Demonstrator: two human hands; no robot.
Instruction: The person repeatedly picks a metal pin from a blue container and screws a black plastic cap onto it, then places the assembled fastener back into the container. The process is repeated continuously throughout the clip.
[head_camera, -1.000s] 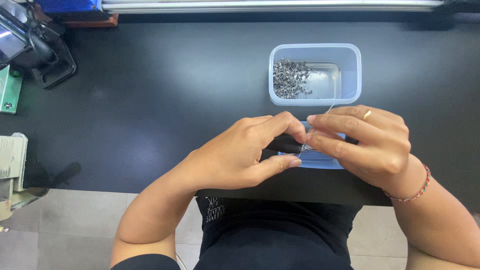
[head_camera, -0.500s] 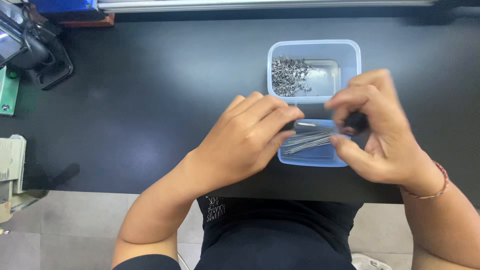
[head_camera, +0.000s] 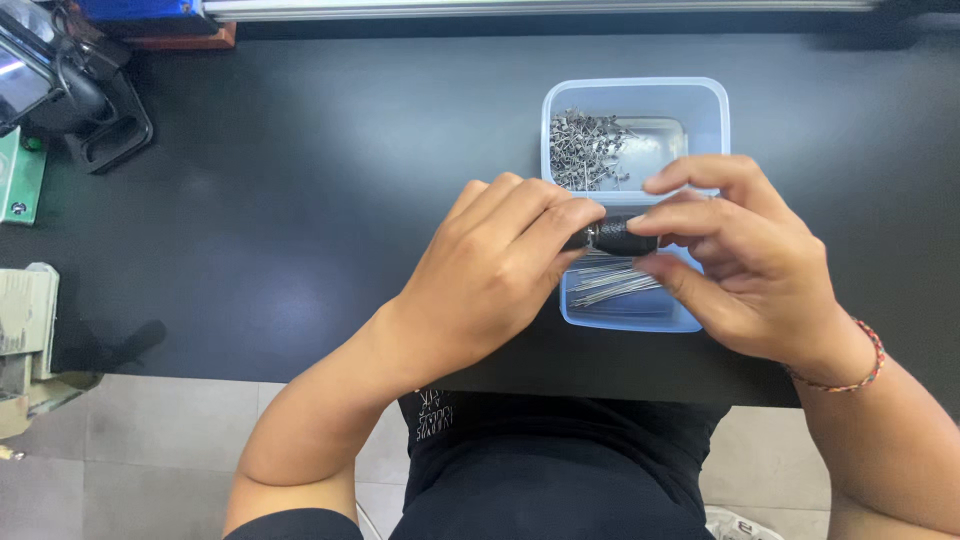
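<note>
A small black cylindrical part (head_camera: 620, 237) sits between the person's two hands, held level above the near edge of a black table (head_camera: 300, 200). The left hand (head_camera: 490, 275) pinches its left end with the thumb and curled fingers; the right hand (head_camera: 745, 265) grips the right end, index finger laid along the top and thumb underneath. Both hands are closed on the piece, and only its middle shows between the fingertips.

Directly beneath it lies a shallow pale blue plastic tray (head_camera: 625, 310) holding a bundle of thin metal pins (head_camera: 610, 283), laid roughly lengthwise and fanned slightly. Just beyond, touching or nearly touching that tray, stands a deeper pale blue container (head_camera: 715, 110) with a heap of small grey metal pieces (head_camera: 583, 150) gathered in its left half.

On the right wrist there is a thin beaded bracelet (head_camera: 850, 375). The person wears a black shirt (head_camera: 560, 470) and stands close against the table edge.

Far to the left, at the table's back corner, a dark machine (head_camera: 60, 90) rests, with a green object (head_camera: 20, 180) beside it at the picture's edge.
</note>
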